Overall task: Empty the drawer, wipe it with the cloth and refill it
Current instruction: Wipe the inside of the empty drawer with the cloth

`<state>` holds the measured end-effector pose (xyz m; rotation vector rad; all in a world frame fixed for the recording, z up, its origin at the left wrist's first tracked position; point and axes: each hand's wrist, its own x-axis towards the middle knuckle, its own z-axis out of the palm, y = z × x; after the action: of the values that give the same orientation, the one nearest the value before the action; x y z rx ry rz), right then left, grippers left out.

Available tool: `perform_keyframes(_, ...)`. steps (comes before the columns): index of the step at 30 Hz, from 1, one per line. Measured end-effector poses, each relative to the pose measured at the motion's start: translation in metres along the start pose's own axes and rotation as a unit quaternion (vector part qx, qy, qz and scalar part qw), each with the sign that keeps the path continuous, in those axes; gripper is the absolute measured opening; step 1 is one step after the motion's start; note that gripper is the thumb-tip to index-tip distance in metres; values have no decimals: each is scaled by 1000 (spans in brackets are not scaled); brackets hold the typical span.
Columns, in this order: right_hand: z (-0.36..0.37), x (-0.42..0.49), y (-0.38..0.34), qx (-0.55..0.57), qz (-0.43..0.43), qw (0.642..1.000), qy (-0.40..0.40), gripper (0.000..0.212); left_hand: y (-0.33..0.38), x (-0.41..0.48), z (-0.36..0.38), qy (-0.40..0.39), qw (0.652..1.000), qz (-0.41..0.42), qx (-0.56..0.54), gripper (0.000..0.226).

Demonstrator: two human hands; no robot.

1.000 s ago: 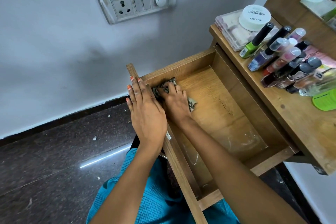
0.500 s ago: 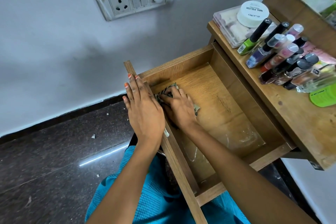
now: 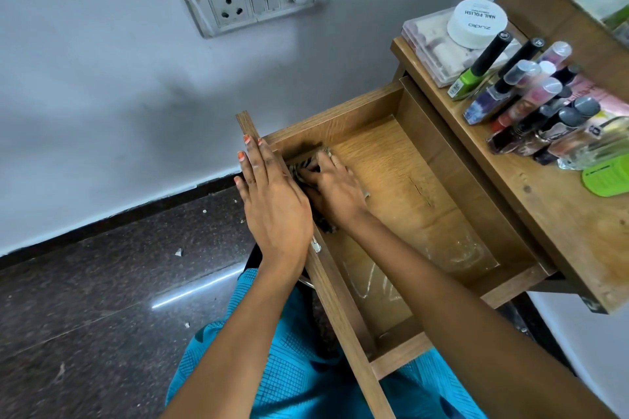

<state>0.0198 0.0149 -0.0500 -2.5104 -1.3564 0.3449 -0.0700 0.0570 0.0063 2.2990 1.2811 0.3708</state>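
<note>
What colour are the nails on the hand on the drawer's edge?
Orange, on the left hand resting on the brown wooden drawer; head view shows it best.

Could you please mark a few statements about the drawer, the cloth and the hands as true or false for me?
1. The right hand holds the cloth down inside the drawer. True.
2. The left hand is lifting a bottle. False: it rests flat on the drawer's front panel.
3. The nail polish bottles lie in the drawer. False: they are on the tabletop.
4. A white jar sits on a clear box. True.
</note>
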Motion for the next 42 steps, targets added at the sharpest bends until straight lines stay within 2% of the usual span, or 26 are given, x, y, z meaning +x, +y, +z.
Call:
perform_keyframes(7, -26, -78, 18, 14, -60, 990, -130, 33, -1, -1, 0, 3, 1000, 6, -1, 52)
perform_keyframes(10, -26, -96, 19, 27, -74, 989, -122, 27, -1, -2, 0, 2, 1000, 5, -3, 52)
perform_keyframes(12, -24, -92, 20, 40, -52, 992, -105, 24, 0, -3, 0, 5, 1000, 7, -2, 52)
perform_keyframes(21, -23, -22, 3, 28, -4, 999, -33, 27, 0, 1, 0, 0, 1000, 8, 5, 51)
perform_keyframes(26, -28, -42, 8, -2, -51, 994, -92, 28, -2, 0, 1, -1, 1000, 5, 8, 51)
perform_keyframes(29, -30, -71, 12, -4, -63, 986, -154, 27, -2, -1, 0, 0, 1000, 7, 7, 51)
perform_keyframes(35, -42, -129, 13, 30, -15, 965, -259, 32, -2, -1, -1, 0, 1000, 12, 3, 50)
perform_keyframes(42, -39, -139, -3, 26, 58, 974, -217, 37, -3, -1, 0, 0, 1000, 15, 9, 50)
